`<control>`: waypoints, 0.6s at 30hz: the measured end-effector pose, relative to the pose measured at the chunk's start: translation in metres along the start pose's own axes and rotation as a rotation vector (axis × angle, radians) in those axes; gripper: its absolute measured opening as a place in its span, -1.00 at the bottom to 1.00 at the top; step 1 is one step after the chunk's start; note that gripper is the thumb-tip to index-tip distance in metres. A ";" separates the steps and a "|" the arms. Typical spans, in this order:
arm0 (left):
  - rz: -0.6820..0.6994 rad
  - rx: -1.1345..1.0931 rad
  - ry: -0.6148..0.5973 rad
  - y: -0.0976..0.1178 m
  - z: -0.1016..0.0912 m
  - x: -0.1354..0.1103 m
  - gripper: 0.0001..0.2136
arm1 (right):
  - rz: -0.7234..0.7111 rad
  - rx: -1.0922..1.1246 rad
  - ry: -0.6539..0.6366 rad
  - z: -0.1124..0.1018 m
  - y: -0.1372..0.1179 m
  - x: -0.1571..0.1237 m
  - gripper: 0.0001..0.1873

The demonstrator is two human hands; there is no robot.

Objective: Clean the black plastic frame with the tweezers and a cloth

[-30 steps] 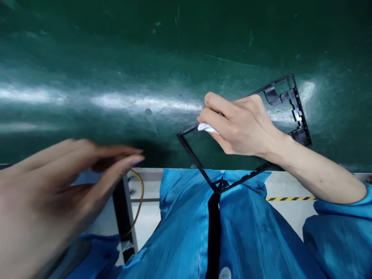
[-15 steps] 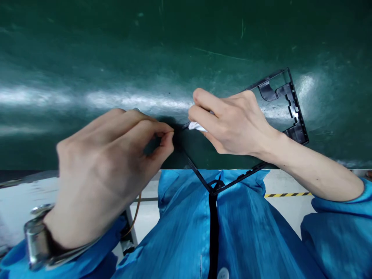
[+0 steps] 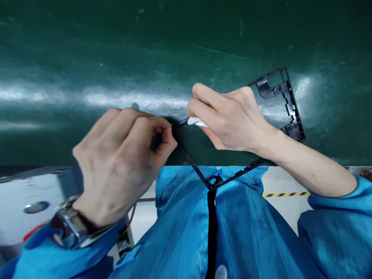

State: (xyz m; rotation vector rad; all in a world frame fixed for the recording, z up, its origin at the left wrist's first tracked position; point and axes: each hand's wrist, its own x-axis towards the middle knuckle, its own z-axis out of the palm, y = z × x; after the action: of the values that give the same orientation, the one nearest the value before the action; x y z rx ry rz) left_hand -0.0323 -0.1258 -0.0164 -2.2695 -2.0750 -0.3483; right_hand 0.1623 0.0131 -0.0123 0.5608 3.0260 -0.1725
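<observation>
Partly hidden black frame (image 3: 295,131), right hand (image 3: 231,118) gripping white wad (image 3: 196,122), left hand (image 3: 124,155) pinched, contents unclear.

The worktop (image 3: 116,46) is glossily finished but scratched; across its near edge, the frame (image 3: 294,131) is seemingly moulded in smooth plastic, faintly shiny.

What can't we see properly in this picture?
All in the head view:
Black frame: partly behind the right hand and left hand.
White wad: partly covered by the right hand.
Anything pinched in the left hand: too small, or hidden by its fingers.
Red thing: partly behind the blue sleeve.
Green table: cut off by picture edges.
</observation>
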 end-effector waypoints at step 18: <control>-0.045 -0.002 0.017 -0.003 0.003 -0.007 -0.91 | -0.004 0.035 0.064 0.004 0.001 -0.002 -0.65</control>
State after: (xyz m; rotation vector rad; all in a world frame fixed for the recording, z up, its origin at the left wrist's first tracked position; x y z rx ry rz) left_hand -0.0350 -0.1323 -0.0209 -2.2157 -2.1211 -0.3706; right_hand 0.1643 0.0124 -0.0165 0.5744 3.0913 -0.2123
